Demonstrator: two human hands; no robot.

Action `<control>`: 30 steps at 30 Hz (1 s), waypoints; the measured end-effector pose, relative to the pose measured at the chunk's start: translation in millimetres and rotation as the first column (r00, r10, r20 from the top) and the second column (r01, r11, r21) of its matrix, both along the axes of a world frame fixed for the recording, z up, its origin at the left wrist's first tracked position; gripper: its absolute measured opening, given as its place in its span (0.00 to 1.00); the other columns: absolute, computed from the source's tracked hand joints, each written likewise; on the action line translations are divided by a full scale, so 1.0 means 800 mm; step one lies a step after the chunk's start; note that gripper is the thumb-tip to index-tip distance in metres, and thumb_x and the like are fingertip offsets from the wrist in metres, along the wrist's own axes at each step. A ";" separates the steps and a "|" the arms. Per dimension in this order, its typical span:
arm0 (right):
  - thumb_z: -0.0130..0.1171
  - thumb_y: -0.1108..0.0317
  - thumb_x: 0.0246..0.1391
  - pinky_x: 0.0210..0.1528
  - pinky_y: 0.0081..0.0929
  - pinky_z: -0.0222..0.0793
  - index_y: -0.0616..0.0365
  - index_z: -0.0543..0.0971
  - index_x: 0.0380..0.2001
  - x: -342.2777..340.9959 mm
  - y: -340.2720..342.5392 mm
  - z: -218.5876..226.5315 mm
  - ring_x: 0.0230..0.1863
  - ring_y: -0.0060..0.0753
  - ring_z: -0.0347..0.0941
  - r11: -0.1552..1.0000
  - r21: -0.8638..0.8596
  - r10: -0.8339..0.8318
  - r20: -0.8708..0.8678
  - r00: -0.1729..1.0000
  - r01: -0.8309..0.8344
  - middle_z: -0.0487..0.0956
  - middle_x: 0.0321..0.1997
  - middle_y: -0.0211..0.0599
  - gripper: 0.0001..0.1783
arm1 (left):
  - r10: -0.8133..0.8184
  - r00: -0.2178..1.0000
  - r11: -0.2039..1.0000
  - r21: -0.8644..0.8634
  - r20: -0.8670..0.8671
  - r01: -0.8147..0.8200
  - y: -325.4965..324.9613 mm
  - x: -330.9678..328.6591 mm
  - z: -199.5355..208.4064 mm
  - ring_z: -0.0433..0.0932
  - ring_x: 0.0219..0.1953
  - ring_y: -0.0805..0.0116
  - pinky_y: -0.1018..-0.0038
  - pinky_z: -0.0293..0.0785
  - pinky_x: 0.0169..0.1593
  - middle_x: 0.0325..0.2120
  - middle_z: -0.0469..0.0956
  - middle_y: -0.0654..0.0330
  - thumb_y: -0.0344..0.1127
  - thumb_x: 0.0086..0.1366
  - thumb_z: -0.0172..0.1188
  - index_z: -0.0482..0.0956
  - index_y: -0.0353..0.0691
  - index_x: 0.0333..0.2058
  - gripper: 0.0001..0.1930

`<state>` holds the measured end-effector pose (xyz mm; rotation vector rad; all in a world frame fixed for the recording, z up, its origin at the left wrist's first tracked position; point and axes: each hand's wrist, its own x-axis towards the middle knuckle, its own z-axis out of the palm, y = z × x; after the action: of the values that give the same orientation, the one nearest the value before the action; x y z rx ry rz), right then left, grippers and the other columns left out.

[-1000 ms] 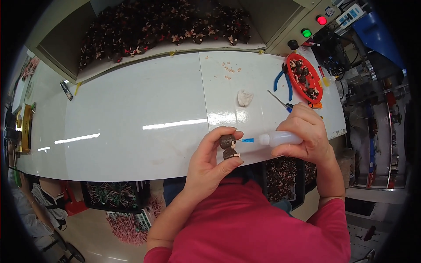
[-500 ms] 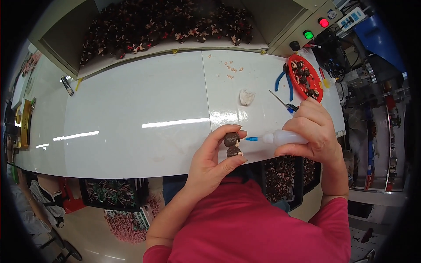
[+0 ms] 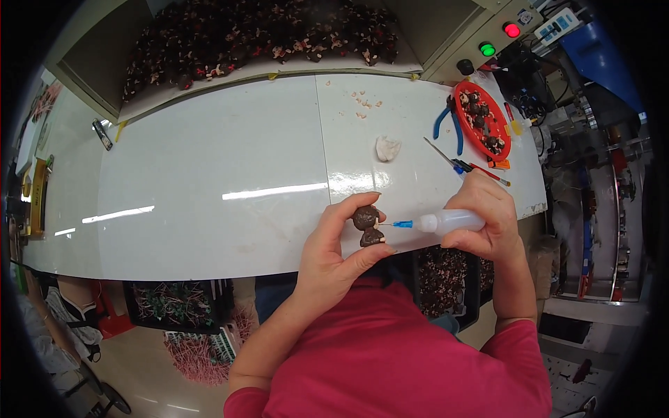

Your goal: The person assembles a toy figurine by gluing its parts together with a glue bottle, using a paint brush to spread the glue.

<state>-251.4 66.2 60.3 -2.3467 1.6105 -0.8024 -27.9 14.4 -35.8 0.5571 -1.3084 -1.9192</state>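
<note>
Between the thumb and fingers of my left hand [image 3: 333, 245] is a small dark brown figurine [image 3: 365, 219] with a round head and pale parts on its right side. My right hand [image 3: 490, 217] is wrapped round a translucent white squeeze bottle [image 3: 456, 221], lying nearly level. Its blue-based needle tip [image 3: 403, 224] points left at the figurine, and the thin needle ends at or very close to the pale part below the head. Whether it touches, I cannot tell. Both hands are above the near edge of the white table [image 3: 279, 230].
Beyond my right hand lie a red tray [image 3: 507, 132] of figurine parts, blue-handled pliers [image 3: 458, 132], a thin pointed tool [image 3: 440, 152] and a brush [image 3: 493, 174]. A crumpled white wad [image 3: 387, 148] sits mid-table. Many figurines [image 3: 265, 42] fill the cabinet at the back. Black crates [image 3: 468, 306] stand below the table.
My right hand has moved left with the bottle, bringing the needle closer to the figurine. My left hand still holds the figurine, which has shifted slightly. The whole view has shifted a little.
</note>
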 end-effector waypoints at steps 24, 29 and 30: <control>0.75 0.52 0.27 0.25 0.27 0.55 0.56 0.75 0.23 0.013 0.002 0.018 0.21 0.33 0.62 0.996 -0.072 0.043 -0.210 0.977 -0.059 0.66 0.19 0.30 0.24 | 0.146 0.981 0.970 -0.211 0.127 -0.118 0.006 -0.007 0.000 0.71 0.42 0.63 0.58 0.53 0.66 0.36 0.74 0.59 0.31 0.49 0.70 0.72 0.40 0.48 0.26; 0.74 0.52 0.27 0.26 0.27 0.55 0.56 0.75 0.23 0.011 0.005 0.011 0.21 0.33 0.62 0.997 -0.064 0.038 -0.205 0.978 -0.052 0.67 0.19 0.30 0.24 | 0.201 0.967 0.936 -0.321 0.155 -0.143 0.005 -0.007 0.000 0.71 0.41 0.61 0.57 0.57 0.64 0.35 0.74 0.59 0.31 0.48 0.69 0.74 0.41 0.47 0.25; 0.74 0.51 0.28 0.26 0.27 0.55 0.56 0.75 0.23 0.010 0.006 0.008 0.21 0.33 0.62 0.997 -0.060 0.034 -0.194 0.980 -0.046 0.67 0.19 0.30 0.24 | 0.201 0.967 0.937 -0.318 0.154 -0.144 0.004 -0.009 -0.001 0.71 0.41 0.61 0.57 0.57 0.64 0.35 0.74 0.59 0.31 0.48 0.69 0.74 0.41 0.47 0.25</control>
<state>-243.7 70.9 66.9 -2.5640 1.6255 -0.6446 -34.8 18.0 -36.3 0.6788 -1.5825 -1.5123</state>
